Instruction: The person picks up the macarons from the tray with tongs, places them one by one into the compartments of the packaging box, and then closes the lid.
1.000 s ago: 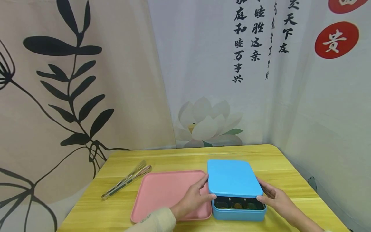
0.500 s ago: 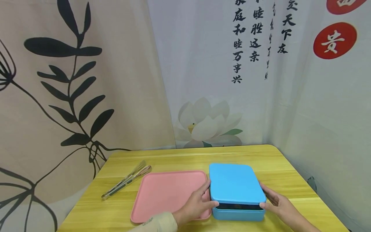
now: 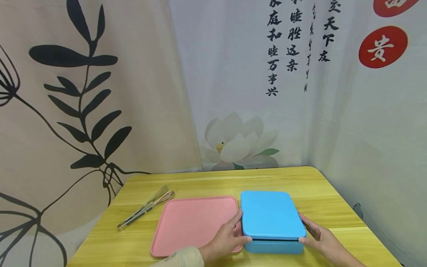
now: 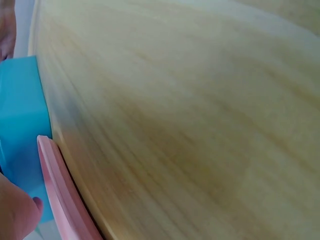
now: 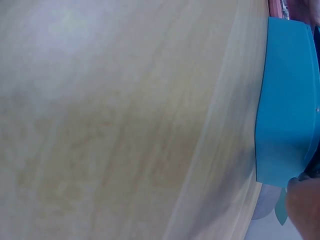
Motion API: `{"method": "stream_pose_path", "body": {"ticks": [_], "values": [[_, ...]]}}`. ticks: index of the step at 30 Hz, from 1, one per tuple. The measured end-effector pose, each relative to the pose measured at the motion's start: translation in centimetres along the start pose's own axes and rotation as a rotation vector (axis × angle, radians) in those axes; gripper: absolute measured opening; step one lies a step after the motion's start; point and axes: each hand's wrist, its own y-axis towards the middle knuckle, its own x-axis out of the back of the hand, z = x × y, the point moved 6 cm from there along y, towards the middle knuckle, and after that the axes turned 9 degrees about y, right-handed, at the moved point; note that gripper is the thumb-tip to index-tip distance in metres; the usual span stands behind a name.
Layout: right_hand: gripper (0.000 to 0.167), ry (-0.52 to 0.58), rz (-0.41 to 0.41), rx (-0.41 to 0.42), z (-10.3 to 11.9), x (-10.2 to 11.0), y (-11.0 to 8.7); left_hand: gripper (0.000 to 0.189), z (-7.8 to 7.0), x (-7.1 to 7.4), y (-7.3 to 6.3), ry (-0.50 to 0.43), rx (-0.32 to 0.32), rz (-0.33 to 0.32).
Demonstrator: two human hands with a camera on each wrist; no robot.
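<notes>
A bright blue lid (image 3: 271, 215) lies over a blue box (image 3: 277, 247) on the right half of the table, with a thin dark gap along the front edge. My left hand (image 3: 226, 237) holds the lid's left side, thumb at the front corner. On the opposite side my right hand (image 3: 318, 235) grips the lid's right edge, its thumb also at the front corner. The box wall shows in the left wrist view, beside part of my left hand (image 4: 17, 210), and in the right wrist view above my right hand (image 5: 305, 207). What the box contains is hidden.
A pink tray (image 3: 193, 226) lies directly left of the box, partly under my left hand. Metal tongs (image 3: 146, 208) rest farther left on the wooden table (image 3: 213, 181). A printed curtain (image 3: 160, 92) hangs behind the table.
Both hands have brought the lid toward the front and down over the box. The wide front opening, where dark contents showed, has narrowed to a thin gap. Tray and tongs have not moved.
</notes>
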Motion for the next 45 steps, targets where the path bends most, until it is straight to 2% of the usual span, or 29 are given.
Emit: {"method": "stream_pose_path", "body": {"ticks": [4,7,17,23,31,40,45], "values": [[0.080,-0.027,-0.002,0.018,-0.1,0.0,0.0,0.090,0.0,-0.2,0.0,0.020,-0.025,-0.005],[0.081,-0.028,-0.007,0.016,-0.1,-0.1,-0.1,0.091,0.2,-0.3,0.0,0.033,-0.020,-0.013],[0.078,0.029,0.079,0.013,-0.4,-0.3,0.0,0.093,0.4,-0.3,0.0,0.063,-0.033,-0.022],[0.080,0.030,0.079,0.008,-0.7,-0.2,0.1,0.093,0.5,-0.4,0.0,0.050,-0.005,-0.019],[0.080,0.036,0.086,0.001,-0.9,-0.2,0.1,0.094,0.4,-0.4,-0.2,0.081,-0.039,-0.037],[0.081,0.037,0.082,-0.030,-1.1,0.0,0.2,0.093,0.7,-0.6,-0.1,0.080,0.008,-0.036],[0.081,0.035,0.119,-0.038,-1.5,0.1,0.2,0.093,0.7,-0.6,-0.2,0.081,0.031,-0.032]]}}
